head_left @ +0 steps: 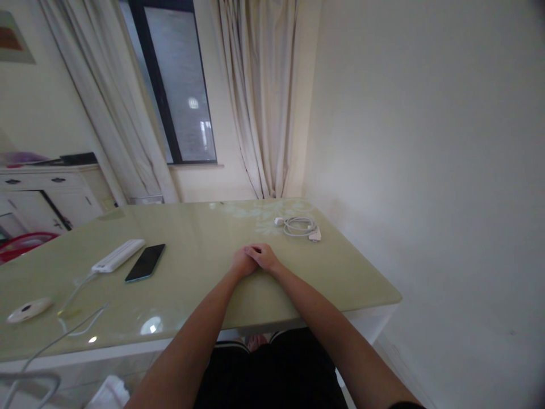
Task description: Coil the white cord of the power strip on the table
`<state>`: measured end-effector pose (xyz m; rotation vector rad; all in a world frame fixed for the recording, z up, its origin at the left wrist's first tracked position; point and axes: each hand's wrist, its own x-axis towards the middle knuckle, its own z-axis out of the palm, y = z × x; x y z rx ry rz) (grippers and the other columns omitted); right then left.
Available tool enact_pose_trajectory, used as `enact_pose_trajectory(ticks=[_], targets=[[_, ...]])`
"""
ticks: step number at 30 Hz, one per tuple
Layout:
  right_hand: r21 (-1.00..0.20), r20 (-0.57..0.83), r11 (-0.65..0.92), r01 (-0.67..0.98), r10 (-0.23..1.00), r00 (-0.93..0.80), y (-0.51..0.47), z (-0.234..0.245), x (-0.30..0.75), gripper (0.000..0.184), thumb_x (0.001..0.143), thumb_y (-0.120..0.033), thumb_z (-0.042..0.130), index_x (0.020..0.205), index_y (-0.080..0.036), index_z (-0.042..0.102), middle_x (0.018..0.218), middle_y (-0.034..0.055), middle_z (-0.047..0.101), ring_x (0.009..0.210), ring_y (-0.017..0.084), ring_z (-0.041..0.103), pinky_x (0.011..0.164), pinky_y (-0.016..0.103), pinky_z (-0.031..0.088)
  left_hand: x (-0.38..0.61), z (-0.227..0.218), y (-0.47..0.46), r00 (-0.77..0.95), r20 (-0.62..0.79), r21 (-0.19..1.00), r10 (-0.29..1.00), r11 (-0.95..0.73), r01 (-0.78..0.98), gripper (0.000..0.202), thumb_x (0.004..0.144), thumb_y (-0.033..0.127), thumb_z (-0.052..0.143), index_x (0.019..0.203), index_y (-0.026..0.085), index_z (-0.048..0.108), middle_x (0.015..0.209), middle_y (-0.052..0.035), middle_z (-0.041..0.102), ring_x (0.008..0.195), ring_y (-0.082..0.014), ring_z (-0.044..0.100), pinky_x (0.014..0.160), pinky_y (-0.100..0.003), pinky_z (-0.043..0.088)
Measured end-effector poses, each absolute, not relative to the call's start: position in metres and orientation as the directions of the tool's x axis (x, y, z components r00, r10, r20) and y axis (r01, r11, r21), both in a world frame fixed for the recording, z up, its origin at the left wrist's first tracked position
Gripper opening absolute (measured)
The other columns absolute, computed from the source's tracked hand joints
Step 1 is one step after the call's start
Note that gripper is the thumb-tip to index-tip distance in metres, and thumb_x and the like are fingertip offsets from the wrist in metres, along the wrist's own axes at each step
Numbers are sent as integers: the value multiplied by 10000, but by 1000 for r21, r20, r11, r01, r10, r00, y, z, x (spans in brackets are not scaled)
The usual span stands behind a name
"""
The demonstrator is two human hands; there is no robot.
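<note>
My left hand and my right hand are clasped together on the green glossy tabletop, near the middle. Both are closed, with the fingers of the right folded over the left, so the left fingers are mostly hidden. No object shows in either one. Beyond them, to the right, lies a coiled white cable with plugs, apart from my hands. On the left a dark-screened smartphone lies flat beside a white power strip.
A white oval device sits at the far left of the table. The power strip's cord and another cable trail toward the near edge. A wall borders the right side; curtains and a window stand behind.
</note>
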<state>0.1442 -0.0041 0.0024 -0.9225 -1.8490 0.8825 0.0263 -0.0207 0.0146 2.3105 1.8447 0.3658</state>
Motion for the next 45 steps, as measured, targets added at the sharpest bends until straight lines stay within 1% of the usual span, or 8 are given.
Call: enact_pose_trajectory(ticks=[5, 10, 14, 21, 29, 36, 41, 45], targets=[[-823, 401, 506, 260, 840, -365, -1, 0, 144, 481, 907, -599, 566, 910, -191, 820, 841, 46, 771, 794, 202, 653, 749, 286, 474, 27, 14, -19, 216, 71, 236, 974, -227, 945, 381, 976, 273, 475, 1273, 222, 708, 1280, -142, 705, 1145, -287, 673, 977, -378, 511], [-821, 412, 516, 245, 832, -373, 1, -3, 144, 452, 910, -579, 581, 936, -194, 816, 900, 51, 784, 850, 214, 679, 805, 302, 502, 27, 14, -19, 213, 70, 212, 975, -223, 952, 376, 984, 272, 473, 1288, 230, 692, 1291, -122, 702, 1158, -265, 670, 986, -357, 510], [-822, 402, 511, 253, 834, -377, 1, -3, 145, 402, 917, -534, 597, 970, -201, 816, 948, 51, 790, 890, 220, 694, 834, 305, 510, 27, 14, -19, 209, 73, 208, 975, -220, 953, 358, 988, 280, 479, 1267, 234, 698, 1284, -114, 706, 1149, -248, 673, 988, -334, 506], [-813, 411, 519, 265, 833, -371, -1, -1, 145, 428, 925, -530, 584, 965, -170, 812, 912, 58, 786, 845, 210, 687, 786, 292, 501, 28, 17, -22, 196, 76, 227, 978, -208, 951, 362, 994, 286, 466, 1267, 232, 697, 1283, -106, 708, 1127, -234, 681, 963, -316, 514], [-819, 400, 508, 267, 839, -369, -1, -2, 144, 399, 918, -528, 595, 981, -197, 809, 949, 49, 792, 894, 217, 700, 830, 297, 511, 27, 16, -23, 184, 79, 230, 980, -197, 953, 361, 991, 290, 469, 1263, 232, 699, 1277, -110, 711, 1119, -233, 682, 956, -315, 515], [-799, 402, 522, 299, 833, -380, -1, -1, 144, 414, 936, -540, 570, 938, -199, 807, 904, 40, 780, 854, 206, 679, 801, 288, 500, 26, 12, -19, 205, 80, 216, 975, -218, 952, 359, 996, 286, 460, 1258, 228, 698, 1284, -104, 707, 1129, -230, 677, 970, -315, 513], [-794, 407, 529, 298, 828, -386, -2, -1, 144, 405, 939, -531, 571, 948, -199, 803, 906, 39, 776, 850, 202, 670, 804, 279, 492, 26, 11, -18, 195, 85, 208, 977, -208, 956, 348, 998, 284, 465, 1243, 224, 706, 1272, -127, 707, 1109, -240, 687, 958, -332, 521], [-796, 405, 525, 302, 832, -378, -1, -2, 144, 428, 939, -543, 569, 922, -186, 804, 884, 46, 774, 831, 202, 667, 792, 280, 491, 27, 14, -21, 195, 85, 206, 977, -208, 956, 359, 994, 273, 465, 1270, 227, 692, 1271, -126, 707, 1122, -245, 684, 956, -336, 524]])
